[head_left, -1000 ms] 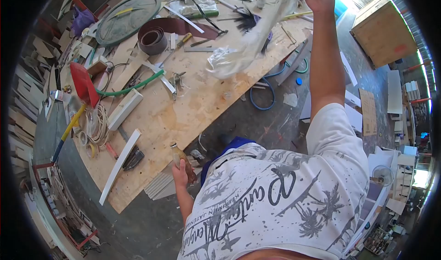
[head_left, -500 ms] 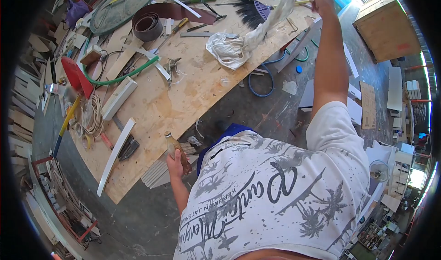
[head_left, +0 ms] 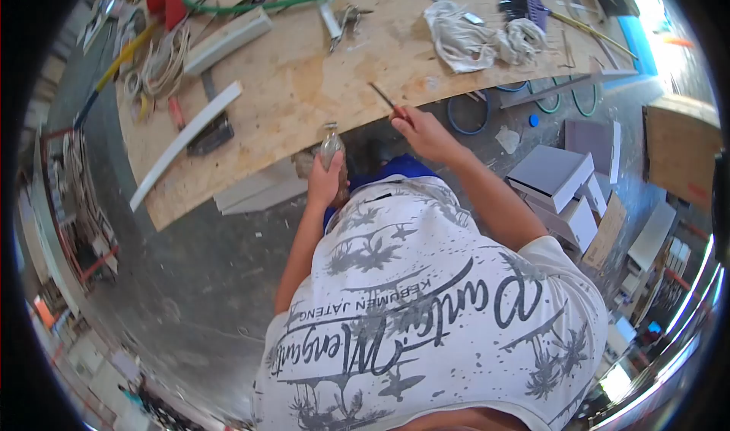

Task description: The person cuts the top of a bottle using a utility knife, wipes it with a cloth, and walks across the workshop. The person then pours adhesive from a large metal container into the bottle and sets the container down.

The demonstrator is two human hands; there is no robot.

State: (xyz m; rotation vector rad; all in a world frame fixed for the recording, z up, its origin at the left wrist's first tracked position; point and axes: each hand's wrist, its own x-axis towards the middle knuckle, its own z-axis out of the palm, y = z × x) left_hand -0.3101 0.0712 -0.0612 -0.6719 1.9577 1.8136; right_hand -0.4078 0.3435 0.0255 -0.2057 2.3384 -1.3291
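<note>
Nearest is the person's white printed shirt (head_left: 426, 309), and beyond it the two hands stand apart from each other, each closed on something. The left hand (head_left: 325, 178) is wrapped around a glass bottle (head_left: 332, 146), which sits just beside the near edge of the counter (head_left: 281, 104) with its neck pointing away from the body. The right hand (head_left: 430, 136) grips the red handle of a thin tool (head_left: 384, 98); its dark shaft points far and left over the counter, and whether the tip touches the wood cannot be told. Off to the right, white boxes (head_left: 549, 174) are on the floor, with a blue cap (head_left: 534, 120) lying farther away. On the left of the counter a curved white strip (head_left: 186, 146) lies near the edge, against a dark tool (head_left: 215, 136). Farther back on that side are a coil of cord (head_left: 169, 57) and a long white block (head_left: 228, 41). Past the middle lies a metal tool (head_left: 347, 24), and to the right of it a crumpled white bundle (head_left: 460, 39). At the far side, a green hose (head_left: 266, 6) curves between a red dustpan (head_left: 165, 1) and the metal tool, while a purple broom head (head_left: 536, 9) with black bristles rests at the far right.
</note>
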